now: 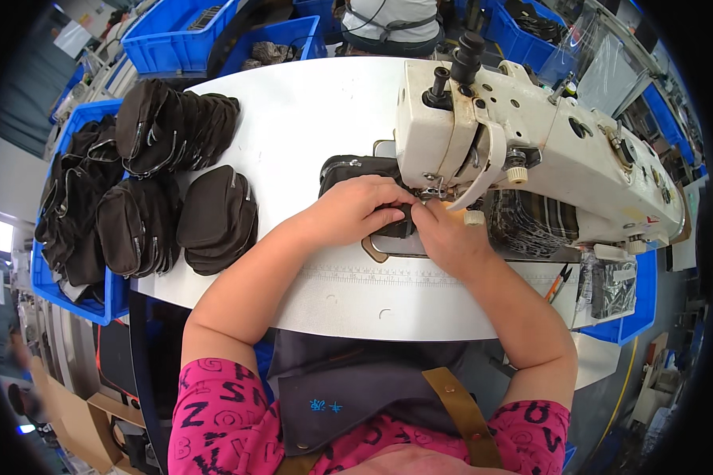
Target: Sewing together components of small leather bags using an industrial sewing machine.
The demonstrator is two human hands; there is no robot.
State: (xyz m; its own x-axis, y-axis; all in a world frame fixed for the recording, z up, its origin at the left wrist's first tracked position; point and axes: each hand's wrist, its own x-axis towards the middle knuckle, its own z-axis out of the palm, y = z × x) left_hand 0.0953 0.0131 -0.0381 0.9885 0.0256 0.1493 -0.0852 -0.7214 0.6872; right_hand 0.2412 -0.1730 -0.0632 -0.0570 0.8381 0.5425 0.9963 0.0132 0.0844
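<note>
Under the head of a white industrial sewing machine (440,127) lies a dark zippered pouch (355,168). My left hand (356,207) is on the pouch, fingers bent and closed over its edge, thumb pointing toward the needle area. Close beside it, my right hand (450,237) pinches at the same pouch just in front of the presser foot. The fingertips of both hands nearly meet there. The machine head and my fingers hide part of the pouch and the exact stitching spot.
Stacks of dark zippered pouches (218,214) stand at the table's left, beside a full blue bin (117,297). Folded plaid pieces (531,222) sit beneath the machine arm. Pens (558,283) and a plastic-wrapped pack (612,286) lie at the right. Another person (392,28) is beyond the table.
</note>
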